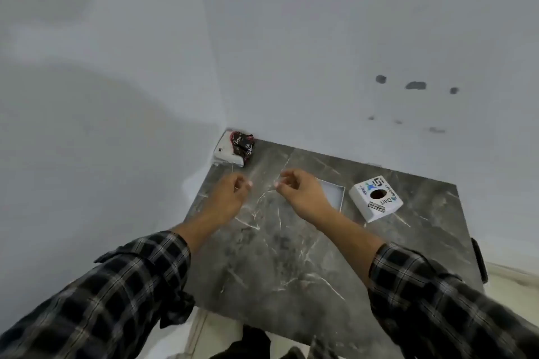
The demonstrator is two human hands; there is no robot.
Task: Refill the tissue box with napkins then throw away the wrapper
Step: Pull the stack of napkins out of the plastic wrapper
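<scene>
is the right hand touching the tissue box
Apart. The head view shows bare marble table between the right hand and the tissue box.

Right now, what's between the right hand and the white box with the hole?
In the head view, a shallow square tray sits between the right hand and the white box.

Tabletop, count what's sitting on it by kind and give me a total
White tissue box, round hole on top: 1
Napkin pack in white and dark wrapper, far corner: 1
Shallow white square piece, partly behind the right hand: 1
Total: 3
</scene>
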